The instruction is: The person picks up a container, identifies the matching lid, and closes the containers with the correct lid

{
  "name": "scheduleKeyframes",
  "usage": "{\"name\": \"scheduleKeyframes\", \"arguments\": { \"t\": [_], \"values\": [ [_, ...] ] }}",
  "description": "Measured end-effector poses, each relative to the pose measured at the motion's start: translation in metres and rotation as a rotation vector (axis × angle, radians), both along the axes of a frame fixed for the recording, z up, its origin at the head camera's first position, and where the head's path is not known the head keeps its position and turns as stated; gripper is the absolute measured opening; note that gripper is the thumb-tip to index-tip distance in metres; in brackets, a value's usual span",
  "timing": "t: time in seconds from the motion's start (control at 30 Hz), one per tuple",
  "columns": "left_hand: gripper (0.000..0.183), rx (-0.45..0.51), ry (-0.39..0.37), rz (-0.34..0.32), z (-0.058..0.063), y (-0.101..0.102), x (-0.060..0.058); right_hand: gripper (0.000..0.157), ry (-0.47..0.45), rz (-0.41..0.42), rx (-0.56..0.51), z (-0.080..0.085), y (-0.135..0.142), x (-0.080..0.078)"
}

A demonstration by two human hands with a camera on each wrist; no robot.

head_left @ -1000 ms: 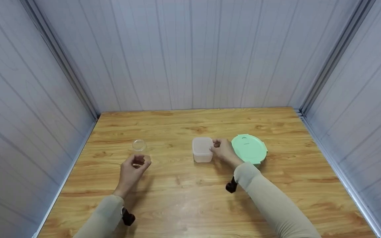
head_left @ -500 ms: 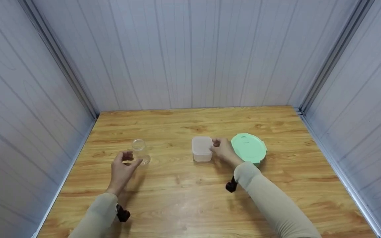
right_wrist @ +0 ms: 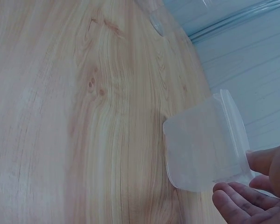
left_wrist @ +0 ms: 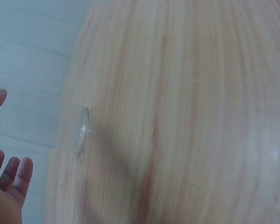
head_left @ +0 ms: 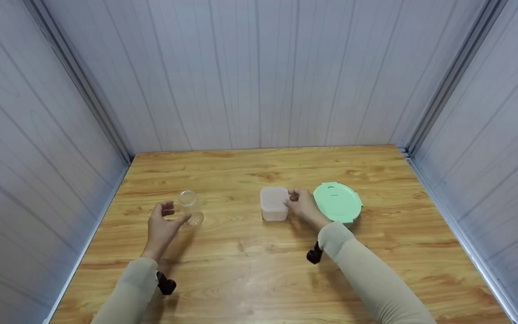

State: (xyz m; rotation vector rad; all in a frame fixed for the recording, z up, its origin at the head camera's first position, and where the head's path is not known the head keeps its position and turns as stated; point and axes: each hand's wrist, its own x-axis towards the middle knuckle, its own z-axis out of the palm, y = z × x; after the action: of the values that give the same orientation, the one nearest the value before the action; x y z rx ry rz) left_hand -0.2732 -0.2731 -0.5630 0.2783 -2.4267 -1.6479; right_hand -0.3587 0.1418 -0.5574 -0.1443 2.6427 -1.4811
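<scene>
A clear cylindrical jar [head_left: 190,209] stands upright on the left of the table, faint and see-through. Just left of it is my left hand [head_left: 162,229], thumb and fingers spread apart with a gap between them. In the left wrist view the jar [left_wrist: 42,119] passes between thumb and fingers, and no grip on it shows. A square translucent lidded container [head_left: 274,204] stands near the middle. At its right side is my right hand [head_left: 304,205], fingers loosely bent. The right wrist view has the thumb at the lid edge of the container [right_wrist: 200,147]; whether the fingers touch it is unclear.
A round container with a mint-green lid [head_left: 337,202] sits just right of my right hand, partly behind the wrist. The wood-grain table [head_left: 250,270] is bounded by pale panel walls [head_left: 259,76] at the back and sides.
My left hand has moved left off the jar, and its fingers have spread wider, leaving the jar standing. The right hand and the square container have stayed put.
</scene>
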Motion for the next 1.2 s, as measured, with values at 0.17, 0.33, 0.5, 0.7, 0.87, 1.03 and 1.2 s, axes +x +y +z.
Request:
{"name": "scheduleKeyframes", "arguments": {
  "t": [0.17,0.33,0.5,0.7,0.87,1.03,1.2],
  "values": [
    [0.077,0.009,-0.033,-0.029,-0.002,-0.005,-0.003,0.036,-0.021,-0.001,-0.011,0.001,0.000,0.001],
    [0.084,0.015,-0.042,-0.065,-0.004,-0.007,-0.008,0.036,-0.040,-0.006,-0.022,0.000,0.000,0.001],
    [0.086,0.014,-0.061,-0.098,-0.004,-0.006,-0.013,0.035,-0.049,-0.012,-0.019,0.000,0.001,0.001],
    [0.082,0.006,-0.048,-0.098,-0.007,-0.002,-0.021,0.037,-0.049,-0.022,-0.004,0.002,0.000,0.001],
    [0.076,0.005,-0.025,-0.109,-0.009,0.001,-0.025,0.036,-0.047,-0.019,0.011,0.001,0.000,0.001],
    [0.073,0.010,-0.020,-0.121,-0.010,0.004,-0.029,0.036,-0.065,-0.016,0.020,0.002,0.000,0.000],
    [0.070,0.018,-0.030,-0.126,-0.010,0.008,-0.030,0.035,-0.074,-0.019,0.015,0.002,0.001,0.001]
  ]
}}
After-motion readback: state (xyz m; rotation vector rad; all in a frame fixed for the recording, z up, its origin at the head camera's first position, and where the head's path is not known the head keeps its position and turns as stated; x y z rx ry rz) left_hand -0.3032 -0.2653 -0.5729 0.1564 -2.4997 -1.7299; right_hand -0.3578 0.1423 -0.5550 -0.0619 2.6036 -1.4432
